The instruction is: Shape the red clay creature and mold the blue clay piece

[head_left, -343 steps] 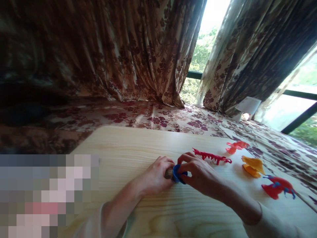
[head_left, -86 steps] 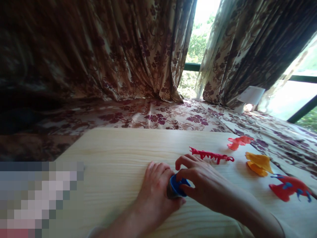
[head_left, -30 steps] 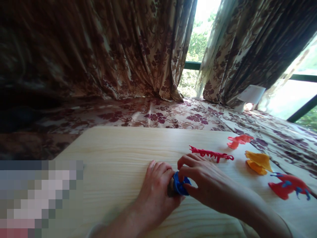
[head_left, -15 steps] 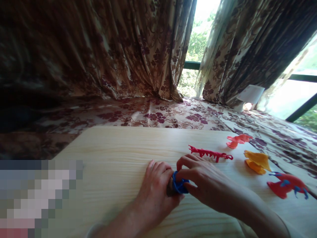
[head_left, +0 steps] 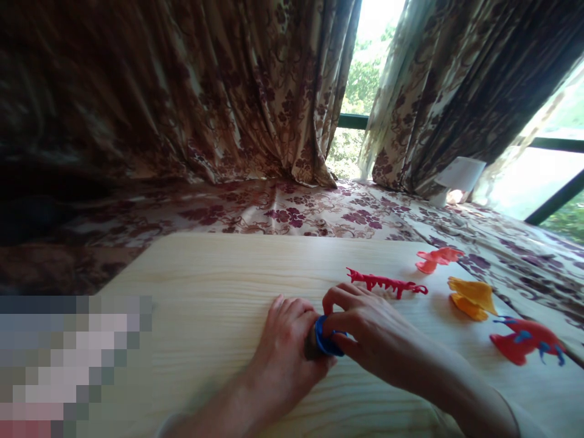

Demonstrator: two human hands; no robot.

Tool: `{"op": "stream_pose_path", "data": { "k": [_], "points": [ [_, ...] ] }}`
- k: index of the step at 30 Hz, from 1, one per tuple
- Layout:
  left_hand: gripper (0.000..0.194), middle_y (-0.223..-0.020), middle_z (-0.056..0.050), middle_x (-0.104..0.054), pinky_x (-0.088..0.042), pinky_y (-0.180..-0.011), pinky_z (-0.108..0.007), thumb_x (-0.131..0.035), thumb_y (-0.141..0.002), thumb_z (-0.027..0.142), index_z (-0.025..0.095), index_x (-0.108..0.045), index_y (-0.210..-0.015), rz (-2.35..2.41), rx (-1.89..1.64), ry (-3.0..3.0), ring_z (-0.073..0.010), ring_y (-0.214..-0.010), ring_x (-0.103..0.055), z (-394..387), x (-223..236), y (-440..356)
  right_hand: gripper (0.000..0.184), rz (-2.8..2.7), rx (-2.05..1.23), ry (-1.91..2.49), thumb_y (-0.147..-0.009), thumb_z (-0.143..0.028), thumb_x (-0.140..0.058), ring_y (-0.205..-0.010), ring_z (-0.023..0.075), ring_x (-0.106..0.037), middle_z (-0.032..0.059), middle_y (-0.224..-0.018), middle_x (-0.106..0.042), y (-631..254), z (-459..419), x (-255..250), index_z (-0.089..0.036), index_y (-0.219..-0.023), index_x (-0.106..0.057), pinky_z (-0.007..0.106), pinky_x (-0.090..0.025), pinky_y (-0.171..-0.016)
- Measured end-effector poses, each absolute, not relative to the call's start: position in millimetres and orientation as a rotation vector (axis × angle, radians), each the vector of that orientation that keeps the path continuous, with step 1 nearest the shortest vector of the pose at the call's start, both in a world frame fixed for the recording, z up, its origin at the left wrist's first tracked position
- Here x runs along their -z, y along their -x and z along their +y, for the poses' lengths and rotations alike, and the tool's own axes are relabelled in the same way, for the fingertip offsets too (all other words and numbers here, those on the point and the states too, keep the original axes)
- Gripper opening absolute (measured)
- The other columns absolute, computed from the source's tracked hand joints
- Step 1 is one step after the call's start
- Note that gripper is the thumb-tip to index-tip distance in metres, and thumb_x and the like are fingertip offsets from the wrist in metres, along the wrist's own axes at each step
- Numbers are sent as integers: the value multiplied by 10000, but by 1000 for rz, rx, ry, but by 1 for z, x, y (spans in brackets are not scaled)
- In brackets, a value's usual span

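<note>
Low over the wooden table, my left hand [head_left: 289, 340] is closed around a small dark rounded object [head_left: 311, 345], mostly hidden by the fingers. A blue clay-like piece [head_left: 329, 342] covers its right end like a cap or cup. Fingers and thumb of my right hand [head_left: 358, 322] pinch this blue piece from above and from the right; the fingertips are partly inside its rim. Just beyond my right hand lies a long red clay-like strip [head_left: 385, 283] with short prongs along it and a loop at its right end.
Along the table's right side stand a coral clay-like figure [head_left: 438, 260], a folded orange one [head_left: 472, 298] and a red one with blue bits [head_left: 524, 340]. The pale wooden table [head_left: 219, 274] borders a floral-covered surface [head_left: 292, 213]. Farther back is a white lamp [head_left: 462, 173].
Both hands stay at the same spot, holding the dark object and the blue piece. My right fingers and the blue piece have shifted very slightly left.
</note>
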State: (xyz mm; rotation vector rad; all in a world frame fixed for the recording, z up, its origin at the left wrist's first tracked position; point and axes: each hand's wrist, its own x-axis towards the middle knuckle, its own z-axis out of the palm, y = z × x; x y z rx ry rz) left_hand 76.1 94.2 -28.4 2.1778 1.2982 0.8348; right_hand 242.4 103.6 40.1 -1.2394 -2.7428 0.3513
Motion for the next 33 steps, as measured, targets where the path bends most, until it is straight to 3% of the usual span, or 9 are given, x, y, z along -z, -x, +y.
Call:
{"op": "stream_pose_path", "data": {
  "k": [6,12,16,21,33],
  "points": [
    [230,-964,-11,-621,-234,-1077,-459,-668,-644,143,249,-660,-848,1229,-787,-2134,-213,-981,-557,95,20,-71,287,-2640,-457,1222,-826,-89,-614,-958,162,-539,-26,-1071,-576,-252,102,-46,-342,-943,-683,265,-396,-755],
    [360,-999,-9,-618,-258,-1063,-443,-662,-594,101,253,-640,-920,1190,-767,-2136,-217,-1012,-533,95,18,-69,210,-2669,-444,1202,-803,-79,-639,-917,158,-542,-18,-1014,-588,-248,102,-44,-277,-855,-688,261,-395,-741],
    [283,-946,-26,-612,-333,-1004,-446,-697,-605,156,217,-628,-872,1241,-811,-2110,-226,-960,-544,96,21,-71,154,-2650,-420,1236,-819,-117,-639,-908,166,-543,2,-986,-591,-246,102,-44,-256,-859,-691,265,-399,-729],
    [300,-978,-21,-609,-282,-1052,-458,-676,-628,121,240,-666,-903,1223,-790,-2137,-220,-1000,-540,97,21,-71,193,-2674,-453,1212,-806,-99,-644,-926,159,-544,-8,-1014,-585,-247,101,-42,-276,-867,-694,259,-399,-752],
    [200,-951,-7,-622,-363,-986,-385,-702,-665,149,247,-691,-840,1211,-821,-2159,-203,-972,-540,98,19,-70,206,-2675,-506,1198,-784,-86,-658,-919,160,-538,-13,-957,-593,-250,105,-38,-273,-859,-698,253,-387,-749]
  ]
}}
